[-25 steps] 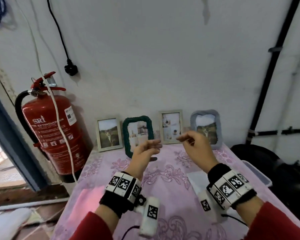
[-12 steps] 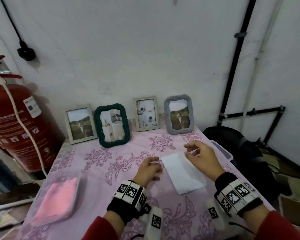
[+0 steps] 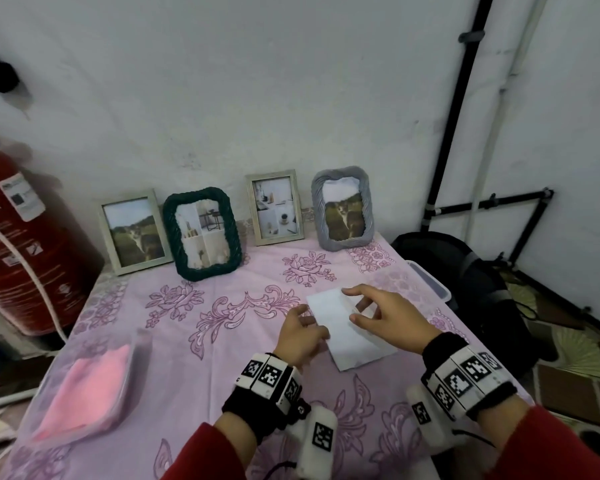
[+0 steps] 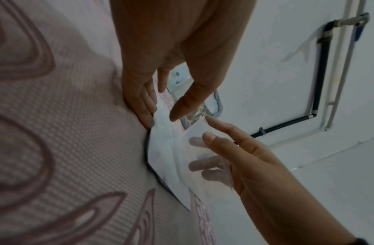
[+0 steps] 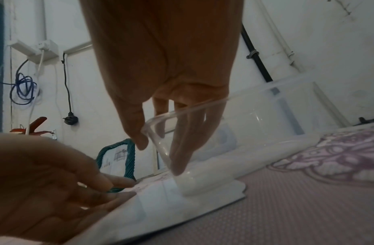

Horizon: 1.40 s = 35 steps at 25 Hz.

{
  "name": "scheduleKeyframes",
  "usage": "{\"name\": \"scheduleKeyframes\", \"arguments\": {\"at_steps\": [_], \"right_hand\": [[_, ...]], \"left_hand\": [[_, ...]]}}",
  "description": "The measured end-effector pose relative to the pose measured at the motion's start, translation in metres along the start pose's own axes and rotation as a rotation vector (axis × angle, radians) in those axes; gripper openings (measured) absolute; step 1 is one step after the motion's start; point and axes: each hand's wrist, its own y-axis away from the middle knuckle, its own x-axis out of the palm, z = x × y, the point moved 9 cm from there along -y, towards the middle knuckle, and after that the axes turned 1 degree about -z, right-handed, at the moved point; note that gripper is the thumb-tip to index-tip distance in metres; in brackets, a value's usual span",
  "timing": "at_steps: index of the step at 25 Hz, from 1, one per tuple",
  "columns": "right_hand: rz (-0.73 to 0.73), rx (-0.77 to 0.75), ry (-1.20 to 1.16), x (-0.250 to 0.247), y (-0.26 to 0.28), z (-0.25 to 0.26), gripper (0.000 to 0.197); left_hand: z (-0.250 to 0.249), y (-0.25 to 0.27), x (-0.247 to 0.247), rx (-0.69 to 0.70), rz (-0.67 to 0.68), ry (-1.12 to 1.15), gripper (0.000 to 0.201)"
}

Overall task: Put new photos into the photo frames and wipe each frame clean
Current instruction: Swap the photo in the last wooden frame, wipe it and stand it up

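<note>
Opening the photo sleeve on the table; four frames standing untouched at the far edge.

I've got the left hand [image 3: 300,336] with straight fingers pressing the near-left edge of the white photo stack [image 3: 347,336] down on the pink tablecloth [image 3: 187,341]. My right hand [image 3: 383,315] has its fingers slipped in under the clear sleeve flap [image 5: 161,129], thumb on top, lifting it off the stack; fingers spread and only lightly curled. Frames sit well apart from the hands, against the wall: grey frame [image 3: 342,207] far right, cream frame [image 3: 276,206], green frame [image 3: 201,233], pale frame [image 3: 135,232]. Pink cloth [image 3: 84,389] lies near left. Risks as I judge them: the flap is flimsy and slick, so it may slip the pinch or crease; if left-hand pressure eases, the whole stack drags along; prints may fan out or take fingerprints.
</note>
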Motion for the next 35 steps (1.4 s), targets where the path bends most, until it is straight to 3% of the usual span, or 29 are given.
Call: {"name": "scheduleKeyframes", "arguments": {"at_steps": [2, 4, 9, 13, 16, 21, 35], "right_hand": [[-0.001, 0.003, -0.005, 0.001, -0.001, -0.001, 0.04], [-0.007, 0.013, -0.028, 0.001, -0.001, -0.001, 0.04], [0.007, 0.021, -0.066, 0.001, -0.002, -0.002, 0.039], [0.003, 0.023, -0.103, 0.0, -0.002, -0.002, 0.039], [-0.005, 0.02, -0.132, -0.001, -0.001, -0.003, 0.04], [-0.007, 0.02, -0.133, 0.0, -0.002, -0.004, 0.04], [-0.007, 0.035, -0.129, 0.0, -0.005, -0.002, 0.042]], "left_hand": [[0.001, -0.001, 0.001, -0.015, -0.008, 0.052, 0.051], [0.0, -0.001, 0.003, -0.033, 0.01, 0.027, 0.022], [-0.007, -0.001, -0.002, -0.051, 0.018, -0.052, 0.016], [-0.005, 0.002, 0.009, -0.032, 0.041, -0.033, 0.048], [-0.005, 0.003, 0.016, 0.017, 0.041, -0.029, 0.06], [0.0, 0.007, 0.017, -0.027, 0.095, 0.111, 0.053], [-0.045, 0.017, -0.038, 0.208, -0.049, 0.003, 0.051]]}}
